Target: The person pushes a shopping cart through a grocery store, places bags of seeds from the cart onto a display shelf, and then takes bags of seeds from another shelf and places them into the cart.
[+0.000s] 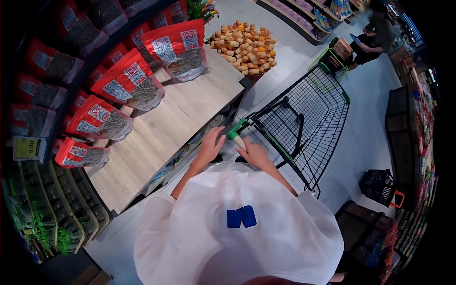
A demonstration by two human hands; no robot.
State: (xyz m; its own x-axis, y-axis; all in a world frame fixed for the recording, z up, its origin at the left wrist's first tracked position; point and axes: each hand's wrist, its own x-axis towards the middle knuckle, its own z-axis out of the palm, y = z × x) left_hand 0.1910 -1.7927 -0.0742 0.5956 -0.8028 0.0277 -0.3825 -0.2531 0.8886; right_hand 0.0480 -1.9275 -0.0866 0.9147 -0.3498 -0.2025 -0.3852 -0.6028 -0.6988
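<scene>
A black wire shopping cart (304, 126) stands ahead of me to the right, with a green and pale handle (236, 136) at its near end. My right hand (255, 155) is closed on the pale part of this handle; some of its fingers are hidden. Just left of the green handle end is my left hand (210, 146), its fingers apart and nothing in it. A wooden display shelf (190, 109) lies beyond it, carrying upright red and clear bags of dried goods, among them a large bag (178, 50) and a smaller bag (80, 154).
A pile of small yellow-brown items (244, 47) stands past the shelf's end. A person (375, 35) crouches at the upper right beside a green-rimmed basket (332, 61). A black basket (378, 186) sits on the floor at right. Dark shelving lines both sides.
</scene>
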